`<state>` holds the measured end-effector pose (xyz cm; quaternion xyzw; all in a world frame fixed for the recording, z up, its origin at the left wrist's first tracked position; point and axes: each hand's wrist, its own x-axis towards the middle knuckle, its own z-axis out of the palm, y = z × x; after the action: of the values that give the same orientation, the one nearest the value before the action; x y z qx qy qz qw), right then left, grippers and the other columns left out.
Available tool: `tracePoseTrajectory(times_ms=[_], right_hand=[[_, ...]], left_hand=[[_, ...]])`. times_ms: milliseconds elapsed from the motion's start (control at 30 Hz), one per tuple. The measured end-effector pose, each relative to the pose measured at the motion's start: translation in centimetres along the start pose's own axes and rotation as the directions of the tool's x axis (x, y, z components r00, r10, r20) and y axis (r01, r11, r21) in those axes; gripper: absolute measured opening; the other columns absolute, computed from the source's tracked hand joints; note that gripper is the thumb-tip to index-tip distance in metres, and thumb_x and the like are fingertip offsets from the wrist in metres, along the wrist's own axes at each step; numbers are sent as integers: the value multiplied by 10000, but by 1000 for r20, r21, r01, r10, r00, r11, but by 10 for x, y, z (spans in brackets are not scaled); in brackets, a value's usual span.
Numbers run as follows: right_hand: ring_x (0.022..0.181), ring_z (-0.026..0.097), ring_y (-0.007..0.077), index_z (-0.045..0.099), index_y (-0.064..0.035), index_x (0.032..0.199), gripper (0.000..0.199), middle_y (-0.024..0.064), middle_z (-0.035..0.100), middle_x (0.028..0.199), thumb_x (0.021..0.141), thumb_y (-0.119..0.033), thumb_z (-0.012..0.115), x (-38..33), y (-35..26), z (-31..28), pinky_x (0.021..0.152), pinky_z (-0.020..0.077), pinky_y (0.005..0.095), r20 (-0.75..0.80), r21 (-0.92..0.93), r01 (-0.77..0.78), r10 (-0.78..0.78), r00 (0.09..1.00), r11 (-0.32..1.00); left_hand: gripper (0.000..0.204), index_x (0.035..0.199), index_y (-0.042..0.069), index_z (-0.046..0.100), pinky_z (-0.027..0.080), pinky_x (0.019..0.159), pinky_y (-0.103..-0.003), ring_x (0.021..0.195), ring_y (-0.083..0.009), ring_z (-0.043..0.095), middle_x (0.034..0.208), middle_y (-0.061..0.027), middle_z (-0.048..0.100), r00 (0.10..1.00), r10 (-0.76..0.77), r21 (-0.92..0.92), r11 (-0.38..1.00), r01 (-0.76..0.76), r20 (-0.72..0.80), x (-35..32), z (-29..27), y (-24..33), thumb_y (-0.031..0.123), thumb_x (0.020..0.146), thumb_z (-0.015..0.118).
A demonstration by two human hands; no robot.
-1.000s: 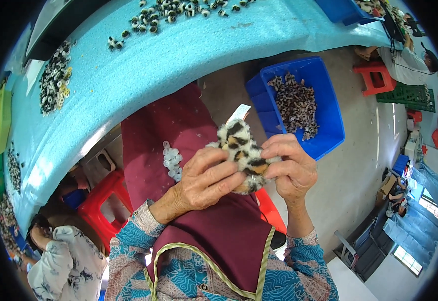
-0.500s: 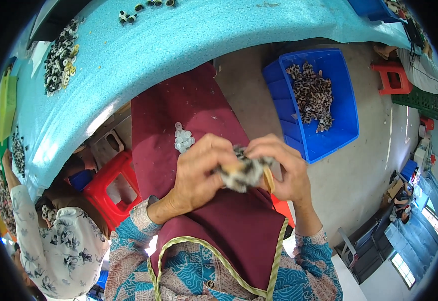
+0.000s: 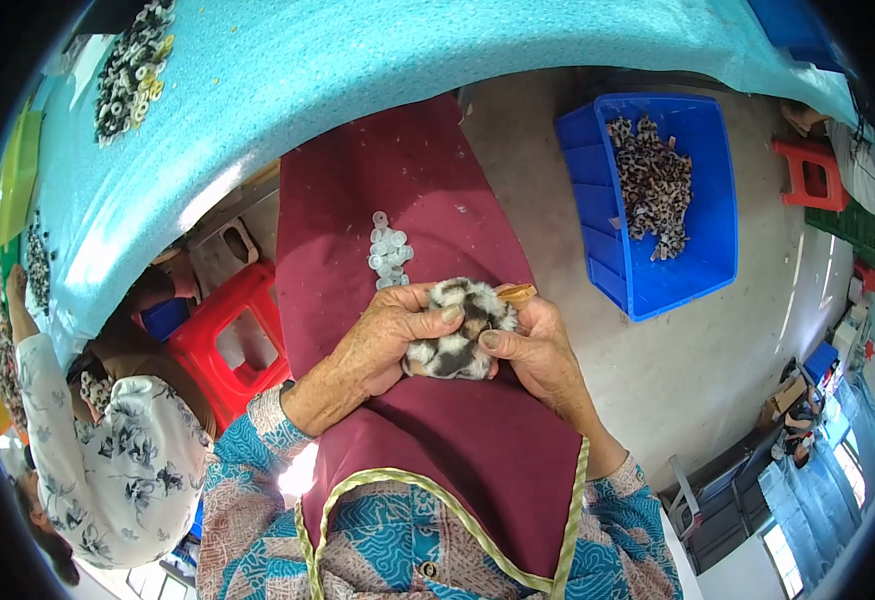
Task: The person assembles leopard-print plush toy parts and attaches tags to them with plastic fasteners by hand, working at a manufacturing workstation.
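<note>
A piece of furry plush fabric [image 3: 449,357], white with black and brown patches, is stretched between my two hands above my lap. My left hand [image 3: 382,335] grips its left side, thumb pressed on top. On the right side my right hand [image 3: 542,350] pinches the fur with its thumb. A small tan-yellow piece [image 3: 517,292] sticks up by my right fingers; whether it belongs to the plush I cannot tell. Just beyond my left hand, a cluster of round whitish plastic discs [image 3: 389,255] lies on my maroon apron [image 3: 357,180].
A blue bin [image 3: 612,260] holding spotted plush pieces [image 3: 650,190] stands on the floor to the right. The turquoise-covered table [image 3: 357,60] curves across the front, with black, white and yellow small parts [image 3: 135,75] on it. Left are a red stool [image 3: 232,345] and a co-worker in a floral shirt [image 3: 137,470].
The plush has turned and spread out between my hands, and its patched fur now faces up. My hands were blurred by motion and are now steadier. The view has shifted slightly.
</note>
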<state>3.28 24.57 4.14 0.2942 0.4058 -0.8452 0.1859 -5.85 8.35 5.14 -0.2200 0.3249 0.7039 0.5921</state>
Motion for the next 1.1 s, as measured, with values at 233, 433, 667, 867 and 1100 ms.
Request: tracePoseTrajectory(times_ms=[233,433,667,867,1100], right_hand=[[566,522,57,555,-24,993,235,12,592,764,781,-80,640,0,0,3,476,418,182,-55,-83,-8,4,998,997],[522,497,38,561,-42,964,189,-16,574,732,789,-70,627,11,25,-4,422,384,171,-79,-70,90,-96,992,993],[512,506,61,577,-23,952,244,-2,562,690,759,-134,674,-14,5,-63,450,424,197,-381,-197,260,-318,868,945],[610,593,131,574,-35,1076,383,77,626,893,731,-160,685,-76,-17,-275,492,481,248,-127,-904,-427,-967,222,20],[833,596,171,536,-23,1139,407,91,608,983,739,-21,609,-45,-273,-198,659,496,264,-62,-990,125,-996,59,69]], left_hand=[[264,1062,-48,549,559,715,-366,780,-244,648,916,-147,633,999,25,-30,999,-25,20,10,-3,-11,97,844,583],[219,999,-6,568,505,657,-253,708,-112,589,825,-47,622,944,282,484,859,-167,-175,19,-6,-20,135,835,601],[258,1027,20,557,460,607,-222,709,-101,566,798,-23,589,948,315,522,804,-286,33,49,-4,-24,185,837,616],[128,897,25,564,442,497,-230,583,-132,572,695,-49,584,988,157,469,872,-139,0,64,-15,-16,150,877,544],[79,806,8,591,434,450,-222,523,-134,569,653,-61,595,979,160,526,847,-71,-125,66,-13,-14,78,842,585]])
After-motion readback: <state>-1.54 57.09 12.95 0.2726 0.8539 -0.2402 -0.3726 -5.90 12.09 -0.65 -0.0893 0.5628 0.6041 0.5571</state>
